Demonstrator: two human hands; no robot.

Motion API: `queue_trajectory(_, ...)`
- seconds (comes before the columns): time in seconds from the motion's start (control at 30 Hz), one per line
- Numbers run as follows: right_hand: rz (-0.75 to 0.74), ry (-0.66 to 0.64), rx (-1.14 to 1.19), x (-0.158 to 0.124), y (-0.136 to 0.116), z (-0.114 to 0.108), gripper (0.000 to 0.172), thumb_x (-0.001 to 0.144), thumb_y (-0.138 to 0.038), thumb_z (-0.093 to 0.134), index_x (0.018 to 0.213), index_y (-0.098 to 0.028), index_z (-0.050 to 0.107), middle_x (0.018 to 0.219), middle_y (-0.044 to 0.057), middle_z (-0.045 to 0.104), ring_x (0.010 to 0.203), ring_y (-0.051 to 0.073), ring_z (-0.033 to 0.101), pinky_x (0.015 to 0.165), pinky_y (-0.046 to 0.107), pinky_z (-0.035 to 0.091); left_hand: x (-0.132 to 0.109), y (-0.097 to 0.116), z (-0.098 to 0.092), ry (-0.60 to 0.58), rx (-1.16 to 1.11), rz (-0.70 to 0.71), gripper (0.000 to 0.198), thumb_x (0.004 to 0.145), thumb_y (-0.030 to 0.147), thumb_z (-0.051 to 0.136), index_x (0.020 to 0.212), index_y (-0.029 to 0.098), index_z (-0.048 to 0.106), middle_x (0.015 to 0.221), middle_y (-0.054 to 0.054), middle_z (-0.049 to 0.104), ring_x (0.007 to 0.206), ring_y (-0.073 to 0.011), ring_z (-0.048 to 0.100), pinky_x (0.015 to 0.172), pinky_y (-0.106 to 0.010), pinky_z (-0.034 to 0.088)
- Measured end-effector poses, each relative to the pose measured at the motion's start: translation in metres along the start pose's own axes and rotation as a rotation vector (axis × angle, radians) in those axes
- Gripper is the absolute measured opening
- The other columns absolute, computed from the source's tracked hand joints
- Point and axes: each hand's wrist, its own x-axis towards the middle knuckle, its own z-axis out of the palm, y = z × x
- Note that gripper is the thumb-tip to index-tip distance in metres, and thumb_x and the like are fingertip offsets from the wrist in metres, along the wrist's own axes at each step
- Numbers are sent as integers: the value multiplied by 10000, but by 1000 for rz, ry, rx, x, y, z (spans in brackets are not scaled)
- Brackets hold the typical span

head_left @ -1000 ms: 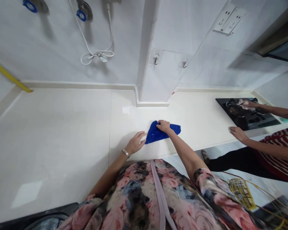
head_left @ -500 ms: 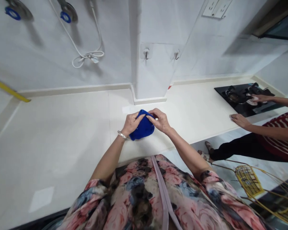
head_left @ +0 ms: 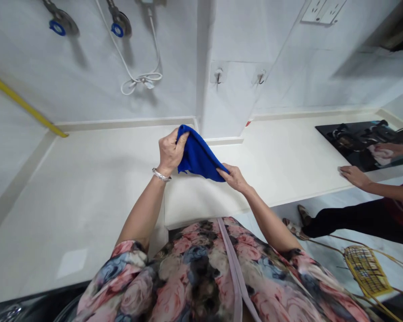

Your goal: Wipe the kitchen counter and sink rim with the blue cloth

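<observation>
A blue cloth (head_left: pixel 200 156) hangs stretched on a slant between my two hands, above the white countertop (head_left: pixel 127 179). Its upper left corner is pinched by my left hand (head_left: pixel 172 149), thumb on top, with a silver bracelet (head_left: pixel 160 175) on the wrist. Lower and to the right, my right hand (head_left: pixel 235 177) grips the other end between thumb and fingers. The cloth's lower edge droops loosely between them.
On the right a co-worker's hand (head_left: pixel 355 176) rests at the counter edge, beside a black gas stove (head_left: pixel 342 141). Wall hooks (head_left: pixel 218 77), a bundled white cord (head_left: pixel 141 79), blue-handled valves (head_left: pixel 118 29) and a yellow pipe (head_left: pixel 27 107) line the wall. A yellow woven chair (head_left: pixel 367 270) stands on the floor.
The cloth has gone from bunched to pulled out between my hands. My left hand has risen leftward and my right hand has lowered. The view has shifted left.
</observation>
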Motion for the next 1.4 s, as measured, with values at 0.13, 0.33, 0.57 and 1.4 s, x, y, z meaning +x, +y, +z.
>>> queue_trajectory(0.13, 8, 12, -174, 13, 9, -35, 425, 978, -488, 477, 1194, -228, 736, 866, 22, 736, 784, 216, 688, 788, 332, 570, 7, -44, 3, -68, -35, -108, 478, 968, 617, 571, 765, 198, 680, 629, 31, 550, 625, -133, 477, 585, -252, 383)
queue_trajectory(0.33, -113, 276, -294, 47, -7, -87, 365, 970, -377, 522, 1173, -199, 766, 845, 22, 753, 733, 190, 665, 763, 322, 569, 29, -72, 17, -54, -71, -123, 486, 905, 650, 591, 692, 214, 615, 600, 37, 504, 624, -141, 445, 570, -258, 362)
queue_trajectory(0.57, -174, 308, -258, 18, -15, -95, 330, 988, -352, 553, 1190, -219, 778, 1125, 49, 798, 1013, 225, 737, 954, 352, 587, 17, -64, 1, -217, -92, -70, 431, 932, 561, 588, 893, 170, 767, 710, 9, 671, 710, -159, 587, 670, -255, 461)
queue_trajectory(1.4, 183, 40, -717, -10, 60, 50, 596, 1062, -375, 373, 1607, -140, 427, 1651, 163, 448, 1540, 343, 379, 1285, 573, 295, -168, -119, 32, -398, 165, -179, 557, 995, 389, 554, 1509, 174, 535, 1543, -163, 590, 1464, -281, 530, 1271, -515, 374)
